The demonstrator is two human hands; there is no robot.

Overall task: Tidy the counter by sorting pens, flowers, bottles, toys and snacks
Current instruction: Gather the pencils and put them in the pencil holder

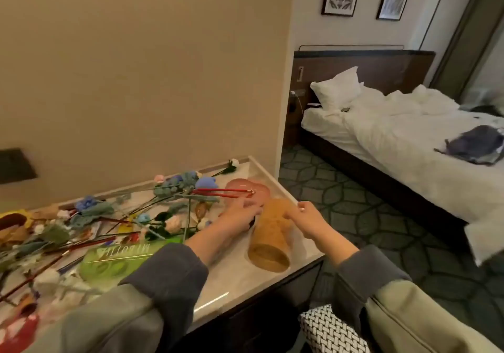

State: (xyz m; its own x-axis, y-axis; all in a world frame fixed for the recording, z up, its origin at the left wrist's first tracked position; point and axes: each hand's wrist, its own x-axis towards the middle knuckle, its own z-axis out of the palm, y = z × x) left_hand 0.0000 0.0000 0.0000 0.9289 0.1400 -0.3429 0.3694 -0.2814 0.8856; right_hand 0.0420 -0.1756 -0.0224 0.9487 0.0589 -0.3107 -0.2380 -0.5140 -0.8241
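Note:
A tall orange translucent vase (270, 232) stands near the counter's right end, with a pink vase (246, 189) just behind it. Two red pens (223, 192) lie across the pink vase's rim. My left hand (240, 212) rests against the orange vase's upper left side, fingers stretched toward the pen tips. A small dark thing shows under its palm, and I cannot tell whether it grips anything. My right hand (309, 217) hovers just right of the vase top, fingers curled, thumb and forefinger pinched. Crochet flowers (180, 182) and more pens (81, 246) litter the counter.
A green translucent box (109, 260) lies on the marble counter (240, 276) beside my left forearm. The beige wall runs behind the counter. A woven-pattern seat (330, 331) is below, and an unmade bed (409, 134) stands across the carpet to the right.

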